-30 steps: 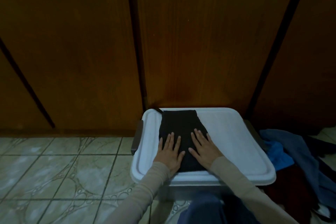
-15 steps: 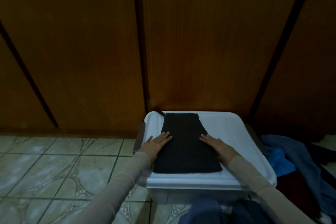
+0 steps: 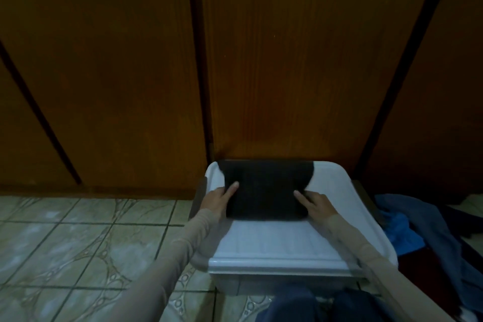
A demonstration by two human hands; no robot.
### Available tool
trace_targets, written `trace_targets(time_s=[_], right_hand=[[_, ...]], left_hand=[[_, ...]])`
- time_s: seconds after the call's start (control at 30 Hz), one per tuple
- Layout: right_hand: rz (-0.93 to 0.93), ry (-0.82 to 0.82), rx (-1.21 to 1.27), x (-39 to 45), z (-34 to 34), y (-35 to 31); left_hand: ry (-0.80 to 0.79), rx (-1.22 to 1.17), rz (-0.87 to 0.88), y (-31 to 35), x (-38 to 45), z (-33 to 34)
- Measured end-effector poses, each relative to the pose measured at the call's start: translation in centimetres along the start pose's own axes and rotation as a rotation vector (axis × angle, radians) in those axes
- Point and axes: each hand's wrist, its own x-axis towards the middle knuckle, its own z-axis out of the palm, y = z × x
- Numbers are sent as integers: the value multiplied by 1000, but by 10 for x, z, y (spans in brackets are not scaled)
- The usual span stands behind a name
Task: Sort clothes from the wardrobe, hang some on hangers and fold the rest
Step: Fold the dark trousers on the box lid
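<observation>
**White bin lid on a tiled floor**

Patterned floor tiles [image 3: 78, 238], pale green with dark grout lines, running up to the wooden wardrobe doors [image 3: 287, 60]. On the tiles, hard against the doors: a plastic storage bin with a white ribbed lid [image 3: 277, 240]. On the lid's far half, a folded black garment [image 3: 264, 191]. Heaped beside the bin on the right, blue and dark clothes [image 3: 418, 222].

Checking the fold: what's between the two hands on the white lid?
In the head view, only the folded black garment lies between left hand and right hand, both gripping its side edges.
</observation>
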Motion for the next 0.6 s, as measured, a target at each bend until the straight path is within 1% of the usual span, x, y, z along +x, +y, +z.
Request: trace_targets(time_s=[0.07,0.1,0.17,0.3,0.37,0.47,0.53,0.6], right_hand=[[80,-24,47,1,7,-7],[144,-43,26,2,11,-10],[213,-50,-70,3,17,-11],[187,37,-217,6,16,-11],[125,150,-225,7,15,-13],[34,282,-215,4,24,-20],[-18,305,-311,4,33,-27],[-72,273,-463,4,40,-38]], left_hand=[[58,-49,-103,7,-2,6],[89,-20,-144,8,-3,10],[171,62,-209,9,-5,18],[272,179,-239,14,-6,19],[316,212,-210,14,-5,19],[369,394,-79,19,-8,23],[302,511,-12,25,-9,30],[213,575,24,33,-8,40]])
